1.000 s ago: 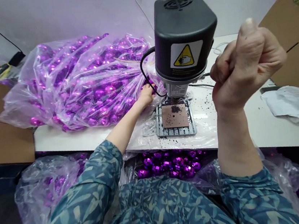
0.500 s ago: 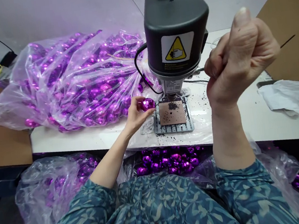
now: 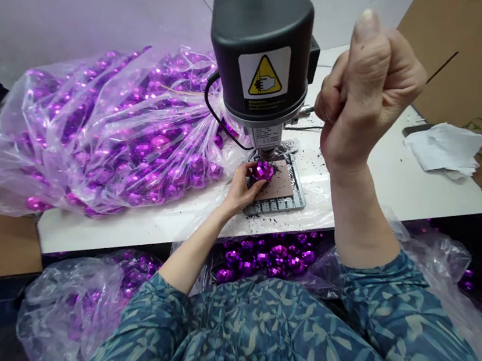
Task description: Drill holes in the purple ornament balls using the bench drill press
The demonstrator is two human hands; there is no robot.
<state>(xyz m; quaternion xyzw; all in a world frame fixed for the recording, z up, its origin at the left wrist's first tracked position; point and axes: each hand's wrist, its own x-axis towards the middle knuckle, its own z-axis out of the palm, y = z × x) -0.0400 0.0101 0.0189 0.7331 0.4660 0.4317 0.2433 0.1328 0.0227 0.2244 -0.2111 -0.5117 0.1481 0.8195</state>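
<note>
What LH [image 3: 240,189] holds: ball [image 3: 264,170] (purp.).

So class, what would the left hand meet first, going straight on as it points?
Beyond its purple ball, the left hand would probably meet the drill chuck, though depth is unclear; it might pass beneath.

Left grip [image 3: 240,190] round purple faceted ball [image 3: 263,170], black drill head [image 3: 263,43] above, right grip [image 3: 371,97] curled on lever [image 3: 308,111]

Head view: from above, facing forward and down, near hands [image 3: 238,189] [image 3: 370,91] and white tabletop [image 3: 110,227].
</note>
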